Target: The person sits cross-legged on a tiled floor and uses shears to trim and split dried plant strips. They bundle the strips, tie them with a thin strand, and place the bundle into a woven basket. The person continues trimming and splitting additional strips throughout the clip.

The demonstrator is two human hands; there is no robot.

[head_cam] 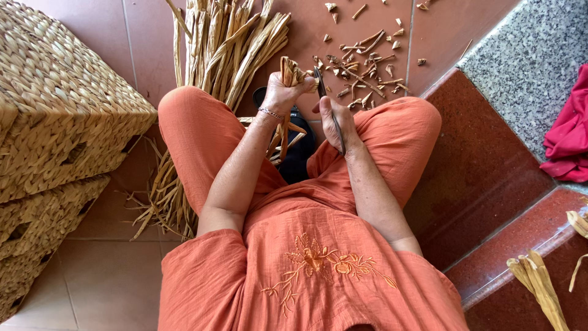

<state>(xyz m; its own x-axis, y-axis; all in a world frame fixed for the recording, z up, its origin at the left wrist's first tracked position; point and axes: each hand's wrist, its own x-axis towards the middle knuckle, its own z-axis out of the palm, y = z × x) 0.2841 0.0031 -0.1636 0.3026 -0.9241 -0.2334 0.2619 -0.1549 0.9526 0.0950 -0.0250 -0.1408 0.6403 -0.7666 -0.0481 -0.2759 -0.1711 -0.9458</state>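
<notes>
I sit on the floor in orange clothes. My left hand (282,92), with a thin bracelet at the wrist, grips a bunch of dried straw stems (290,72) whose ends stick up above the fist and hang down below it. My right hand (335,121) holds a long dark blade (331,107), its tip touching the top of the bunch. Both hands are between my knees, close together.
A large pile of dried straw (226,43) lies ahead on the tiled floor and trails under my left leg. Cut scraps (367,61) litter the tiles ahead. Woven baskets (55,110) stand at left. At right are a stone step (527,61), a red cloth (569,135), and more straw (542,285).
</notes>
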